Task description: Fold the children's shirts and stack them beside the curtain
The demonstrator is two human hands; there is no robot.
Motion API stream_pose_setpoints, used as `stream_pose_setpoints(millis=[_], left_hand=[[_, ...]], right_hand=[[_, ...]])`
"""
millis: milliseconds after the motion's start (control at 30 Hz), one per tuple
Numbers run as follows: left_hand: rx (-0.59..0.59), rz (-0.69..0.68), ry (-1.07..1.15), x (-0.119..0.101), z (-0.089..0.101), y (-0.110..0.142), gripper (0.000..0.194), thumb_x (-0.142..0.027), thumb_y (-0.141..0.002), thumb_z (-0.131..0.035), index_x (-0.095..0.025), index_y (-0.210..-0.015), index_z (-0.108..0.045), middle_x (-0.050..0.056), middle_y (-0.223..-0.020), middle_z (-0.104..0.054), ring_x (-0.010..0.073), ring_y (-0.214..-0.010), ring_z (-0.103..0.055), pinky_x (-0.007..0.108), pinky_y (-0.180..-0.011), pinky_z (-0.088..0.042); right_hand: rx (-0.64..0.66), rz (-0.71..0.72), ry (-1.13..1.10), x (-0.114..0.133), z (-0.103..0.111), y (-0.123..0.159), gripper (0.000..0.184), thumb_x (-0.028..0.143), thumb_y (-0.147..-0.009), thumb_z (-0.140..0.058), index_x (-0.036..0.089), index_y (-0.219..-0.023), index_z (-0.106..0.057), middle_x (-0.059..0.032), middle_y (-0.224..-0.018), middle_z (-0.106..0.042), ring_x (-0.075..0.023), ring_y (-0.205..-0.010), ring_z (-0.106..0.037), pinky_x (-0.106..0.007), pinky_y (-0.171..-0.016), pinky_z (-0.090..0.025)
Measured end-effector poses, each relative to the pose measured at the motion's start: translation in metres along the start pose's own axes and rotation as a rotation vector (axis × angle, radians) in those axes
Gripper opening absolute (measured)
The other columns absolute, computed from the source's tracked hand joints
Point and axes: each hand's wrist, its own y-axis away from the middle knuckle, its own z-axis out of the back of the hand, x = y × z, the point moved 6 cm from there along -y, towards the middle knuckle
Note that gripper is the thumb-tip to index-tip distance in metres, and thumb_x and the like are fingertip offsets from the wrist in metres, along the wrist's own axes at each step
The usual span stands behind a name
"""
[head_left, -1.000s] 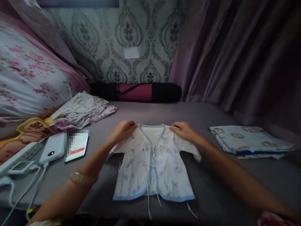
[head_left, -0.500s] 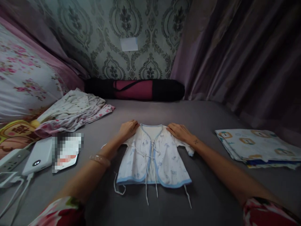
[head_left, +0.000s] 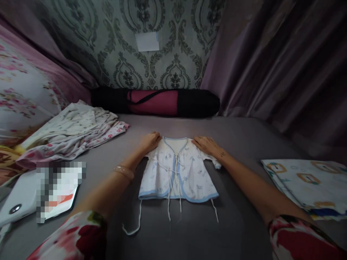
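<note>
A small white baby shirt (head_left: 159, 173) with blue edging and faint blue prints lies front up on the grey sheet. Its ties are knotted at the chest, and several loose cords trail past the hem. At the left shoulder, the fingers of my left hand (head_left: 151, 142) are closed on the cloth. My right hand (head_left: 206, 145) grips the opposite shoulder, fingers bent over the fabric. One short sleeve shows beside my right wrist; the other is mostly hidden behind my left forearm.
Left of me are rumpled printed clothes (head_left: 73, 126), a phone (head_left: 63, 200) with a blurred screen and a white power bank (head_left: 21, 195). Folded printed cloth (head_left: 306, 180) lies at the right. A black and maroon roll bag (head_left: 154, 103) rests along the wall.
The shirt has shifted slightly away from me with both hands at its shoulders. Its hem sits farther off, and the left cord now trails out longer. My view has moved a little.
</note>
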Motion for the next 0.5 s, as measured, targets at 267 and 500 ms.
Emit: stream_pose_setpoints(millis=[267, 500], left_hand=[[0.020, 0.023, -0.062, 0.002, 0.006, -0.029, 0.039, -0.037, -0.097, -0.032, -0.017, -0.107, -0.063, 0.013, -0.109, -0.066, 0.0259, -0.097, -0.063, 0.032, -0.075, -0.043], [0.046, 0.131, -0.074, 0.001, 0.003, -0.035, 0.035, -0.035, -0.096, -0.036, -0.016, -0.112, -0.061, 0.014, -0.114, -0.063, 0.0266, -0.103, -0.061, 0.035, -0.083, -0.045]], right_hand=[[-0.047, 0.036, 0.025, -0.014, 0.002, -0.031, 0.039, 0.038, -0.103, -0.029, 0.018, -0.109, -0.061, -0.0103, -0.110, -0.067, -0.0248, -0.099, -0.064, -0.032, -0.080, -0.041], [-0.052, -0.068, -0.161, -0.027, -0.005, -0.045, 0.034, 0.042, -0.099, -0.039, 0.020, -0.112, -0.063, -0.0103, -0.109, -0.069, -0.0239, -0.099, -0.063, -0.029, -0.080, -0.041]])
